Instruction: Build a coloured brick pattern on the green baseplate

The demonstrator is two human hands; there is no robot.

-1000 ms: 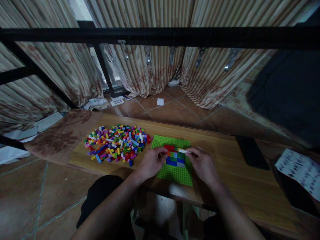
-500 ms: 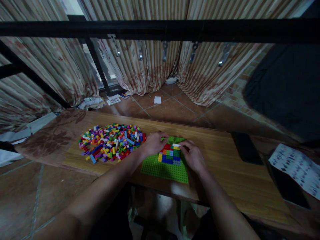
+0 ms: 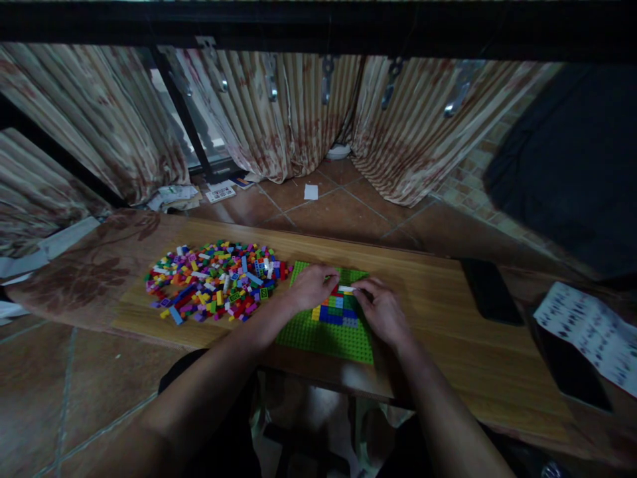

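Observation:
A green studded baseplate [image 3: 323, 342] lies on the wooden table, carrying a flat patch of joined toy bricks [image 3: 331, 313] in blue, red, yellow, green and grey. At the far edge of this patch, my right hand [image 3: 382, 311] pinches the right end of a slim white brick [image 3: 347, 289]. My left hand [image 3: 312, 287] rests over the plate's upper left, its thumb and forefinger slightly apart beside the red bricks and the white brick's left end. Nothing shows between those fingers. Its other fingers are mostly hidden.
A wide heap of loose coloured bricks [image 3: 219, 282] lies left of the baseplate. On the table's right are a black phone-like slab [image 3: 490, 292] and a printed sheet [image 3: 590, 332] over another dark flat object. A black rail with metal hooks [image 3: 326, 79] crosses beyond the table.
My left hand has shifted slightly right, closer to the white brick. My right hand keeps its pinch on the white brick and has moved slightly left. The camera view has tilted down.

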